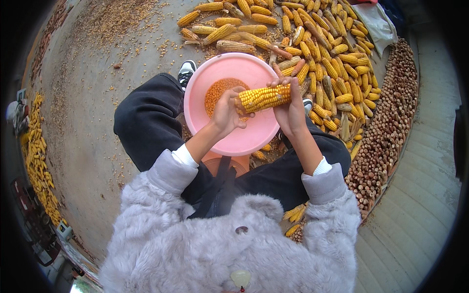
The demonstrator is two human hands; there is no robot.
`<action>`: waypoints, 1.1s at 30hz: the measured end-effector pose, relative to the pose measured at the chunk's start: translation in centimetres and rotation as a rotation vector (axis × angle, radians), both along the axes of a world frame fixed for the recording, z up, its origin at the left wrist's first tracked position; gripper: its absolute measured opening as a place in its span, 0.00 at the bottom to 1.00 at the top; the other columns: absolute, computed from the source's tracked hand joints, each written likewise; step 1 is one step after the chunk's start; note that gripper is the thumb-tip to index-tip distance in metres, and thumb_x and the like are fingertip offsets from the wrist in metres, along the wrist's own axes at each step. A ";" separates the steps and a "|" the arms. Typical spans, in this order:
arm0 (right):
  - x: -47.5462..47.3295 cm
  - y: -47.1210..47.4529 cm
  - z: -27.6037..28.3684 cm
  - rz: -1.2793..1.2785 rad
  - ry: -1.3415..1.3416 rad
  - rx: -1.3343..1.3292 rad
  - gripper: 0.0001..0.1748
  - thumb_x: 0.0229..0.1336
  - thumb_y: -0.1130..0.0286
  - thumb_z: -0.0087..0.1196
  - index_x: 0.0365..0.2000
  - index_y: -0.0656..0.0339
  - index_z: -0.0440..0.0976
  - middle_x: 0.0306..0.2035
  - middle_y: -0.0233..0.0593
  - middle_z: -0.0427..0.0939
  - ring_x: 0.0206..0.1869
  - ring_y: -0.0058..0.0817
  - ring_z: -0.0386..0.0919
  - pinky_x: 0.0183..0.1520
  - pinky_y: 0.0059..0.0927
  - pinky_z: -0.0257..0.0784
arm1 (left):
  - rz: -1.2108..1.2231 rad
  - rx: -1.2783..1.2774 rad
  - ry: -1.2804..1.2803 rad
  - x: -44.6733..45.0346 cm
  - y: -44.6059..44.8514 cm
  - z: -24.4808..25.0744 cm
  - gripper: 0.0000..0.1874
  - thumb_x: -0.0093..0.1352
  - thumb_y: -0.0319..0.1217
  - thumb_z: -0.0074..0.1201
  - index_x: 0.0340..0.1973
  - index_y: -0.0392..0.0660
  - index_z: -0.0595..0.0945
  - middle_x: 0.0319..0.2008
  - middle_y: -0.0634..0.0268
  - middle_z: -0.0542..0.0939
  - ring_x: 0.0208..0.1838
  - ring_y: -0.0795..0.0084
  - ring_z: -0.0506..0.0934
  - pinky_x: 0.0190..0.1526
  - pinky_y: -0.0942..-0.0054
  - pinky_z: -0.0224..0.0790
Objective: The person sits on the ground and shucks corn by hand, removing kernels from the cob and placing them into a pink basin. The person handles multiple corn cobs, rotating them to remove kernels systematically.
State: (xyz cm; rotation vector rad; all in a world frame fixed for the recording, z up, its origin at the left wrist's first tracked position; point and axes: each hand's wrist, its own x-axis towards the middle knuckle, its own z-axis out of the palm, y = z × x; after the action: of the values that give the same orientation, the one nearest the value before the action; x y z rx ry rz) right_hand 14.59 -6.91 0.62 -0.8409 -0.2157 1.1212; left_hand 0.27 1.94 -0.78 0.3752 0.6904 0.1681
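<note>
Between my two hands, a yellow ear of corn (264, 98) is held nearly level above a pink plastic basin (234, 142). My left hand (226, 110) grips its left end, fingers curled around the tip. At the opposite end, my right hand (288, 102) has the thumb along the near side and the fingers behind the ear. Most of the ear's visible side is covered with kernels. Loose orange-yellow corn kernels (217, 96) lie in the basin, partly hidden by my left hand. The basin sits between my knees.
A large heap of corn ears (326, 69) spreads ahead and to the right. Past it, a stacked band of bare corncobs (384, 135) runs beside a pale wall (425, 175). Loose kernels (121, 22) are scattered over the concrete floor (88, 132). More ears (36, 157) line the far left.
</note>
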 end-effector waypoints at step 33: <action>0.3 -0.1 -0.2 -0.035 0.070 -0.009 0.17 0.63 0.52 0.41 0.29 0.55 0.66 0.33 0.35 0.71 0.46 0.29 0.68 0.57 0.33 0.60 | -0.127 0.230 0.088 -0.1 -0.4 -0.1 0.16 0.64 0.38 0.35 0.48 0.55 0.60 0.33 0.63 0.68 0.24 0.75 0.67 0.16 0.82 0.54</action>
State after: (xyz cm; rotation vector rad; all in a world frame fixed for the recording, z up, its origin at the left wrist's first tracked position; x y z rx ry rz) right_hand 14.87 -6.99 0.42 -0.8089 -0.1376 1.1172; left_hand 0.19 1.49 -0.91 0.6479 0.7344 0.1112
